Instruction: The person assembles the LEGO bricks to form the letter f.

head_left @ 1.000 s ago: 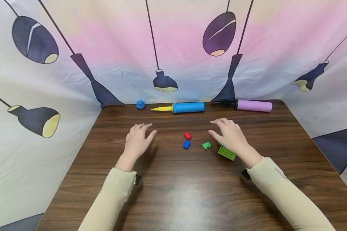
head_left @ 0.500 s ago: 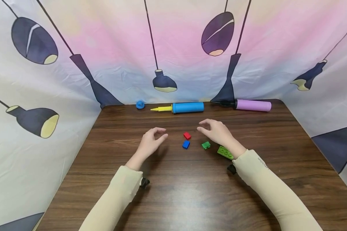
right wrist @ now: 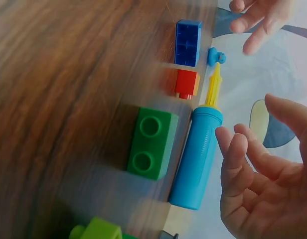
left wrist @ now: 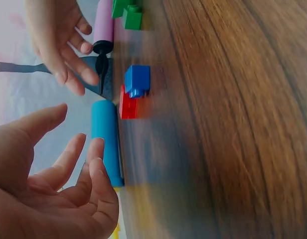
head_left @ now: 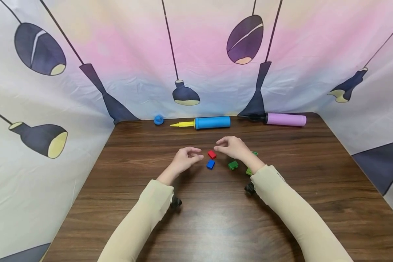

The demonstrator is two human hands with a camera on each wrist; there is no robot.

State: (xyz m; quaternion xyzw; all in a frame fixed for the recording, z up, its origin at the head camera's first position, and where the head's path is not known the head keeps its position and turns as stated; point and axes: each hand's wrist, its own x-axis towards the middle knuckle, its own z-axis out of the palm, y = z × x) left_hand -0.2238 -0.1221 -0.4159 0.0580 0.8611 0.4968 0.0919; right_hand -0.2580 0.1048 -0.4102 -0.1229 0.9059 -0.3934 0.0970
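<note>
A small red brick [head_left: 211, 154] and a blue brick [head_left: 210, 164] lie close together mid-table. Just left of them hovers my left hand [head_left: 182, 161], fingers loosely bent, thumb and fingertips apart and holding nothing. On the other side, my right hand [head_left: 234, 148] hangs near the red brick with a gap between thumb and fingers. A green brick [head_left: 233, 165] lies below my right hand; its two studs show in the right wrist view. My right wrist partly hides a light green brick [head_left: 249, 171] and another green brick [head_left: 254, 153].
Along the back edge of the brown wooden table [head_left: 203, 225] lie a blue pump [head_left: 213, 122] with a yellow nozzle, a purple pump [head_left: 286, 119] with a black nozzle, and a small blue round piece [head_left: 158, 120]. A printed cloth [head_left: 131, 43] hangs behind.
Both hands have moved inward toward the red and blue bricks, the left going right and the right going left. The bricks have stayed in place.
</note>
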